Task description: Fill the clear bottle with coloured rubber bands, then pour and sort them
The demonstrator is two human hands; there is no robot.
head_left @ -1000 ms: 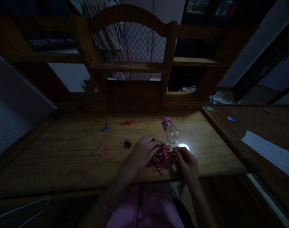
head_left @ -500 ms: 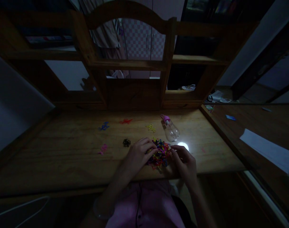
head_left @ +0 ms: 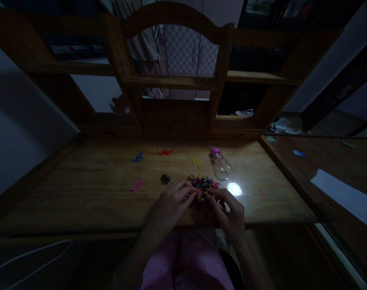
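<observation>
A heap of small multicoloured rubber bands [head_left: 204, 183] lies near the front edge of the wooden desk. My left hand [head_left: 176, 197] comes in from the left, thumb and forefinger pinched on bands at the heap's near side. From the right, my right hand [head_left: 228, 207] pinches at the same heap with thumb and forefinger. Which single bands are between the fingertips is too small and dark to tell. Around the heap lie little sorted groups of bands: black [head_left: 165, 179], pink [head_left: 137, 185], blue [head_left: 137, 157], red [head_left: 165, 152] and yellow [head_left: 196, 162].
A clear bottle with a pink cap [head_left: 222, 164] lies behind the heap, to the right. A wooden shelf unit [head_left: 174, 82] stands along the back of the desk [head_left: 95, 193]. On the brown surface at the right are a white paper sheet [head_left: 345, 195] and a small blue card [head_left: 299, 153].
My right hand has moved left and inward, closer to my left hand over the heap. The heap's near part looks rearranged. The whole view has shifted slightly.
</observation>
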